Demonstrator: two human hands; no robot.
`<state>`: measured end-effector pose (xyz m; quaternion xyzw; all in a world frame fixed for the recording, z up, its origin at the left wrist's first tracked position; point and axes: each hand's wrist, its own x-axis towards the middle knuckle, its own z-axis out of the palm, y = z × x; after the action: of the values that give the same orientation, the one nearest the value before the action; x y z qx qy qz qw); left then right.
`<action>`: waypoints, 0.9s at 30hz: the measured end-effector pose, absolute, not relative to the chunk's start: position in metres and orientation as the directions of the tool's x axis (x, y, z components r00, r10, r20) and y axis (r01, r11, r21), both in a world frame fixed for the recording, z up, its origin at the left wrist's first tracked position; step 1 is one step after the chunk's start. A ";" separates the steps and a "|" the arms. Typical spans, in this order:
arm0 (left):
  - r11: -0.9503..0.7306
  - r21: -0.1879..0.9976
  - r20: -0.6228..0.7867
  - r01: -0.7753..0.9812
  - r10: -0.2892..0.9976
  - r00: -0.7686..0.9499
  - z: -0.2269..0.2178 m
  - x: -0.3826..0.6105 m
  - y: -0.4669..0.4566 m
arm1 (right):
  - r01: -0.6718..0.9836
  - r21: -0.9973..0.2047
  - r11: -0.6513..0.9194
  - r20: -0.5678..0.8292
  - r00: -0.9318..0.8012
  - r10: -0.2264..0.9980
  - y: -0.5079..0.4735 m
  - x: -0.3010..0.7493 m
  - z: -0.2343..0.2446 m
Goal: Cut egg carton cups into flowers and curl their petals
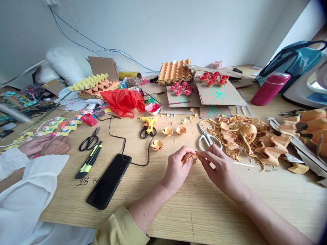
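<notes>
An orange egg-carton piece (189,157) is held between both hands above the table. My left hand (176,167) is closed around its left side. With thumb and fingertips, my right hand (219,168) pinches its right edge; the fingers partly cover it. Just beyond the hands are three orange carton flowers: one cup flower (157,145) near my left hand, another flower (168,131) and a third flower (181,130) further back. White-handled scissors (209,140) lie beyond my right hand. A yellow glue gun (148,124) stands behind the flowers.
Torn carton scraps (245,136) pile up at right. A black phone (109,182), a utility knife (89,160) and dark scissors (89,140) lie at left. A co-worker's hands (48,145) work at far left. Red flowers stand on cardboard (222,97) at the back, near a pink bottle (270,89).
</notes>
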<state>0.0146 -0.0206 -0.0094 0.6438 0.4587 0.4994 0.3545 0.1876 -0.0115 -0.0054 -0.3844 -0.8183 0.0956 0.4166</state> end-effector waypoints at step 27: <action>-0.301 0.900 0.296 0.316 0.953 0.064 -0.010 0.014 -0.020 | 0.554 -0.495 0.669 0.595 -0.345 0.726 -0.011 0.186 -0.007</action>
<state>0.0135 -0.0201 -0.0098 0.6491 0.4888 0.4787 0.3325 0.1858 -0.0114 -0.0066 -0.3935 -0.8135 0.1034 0.4154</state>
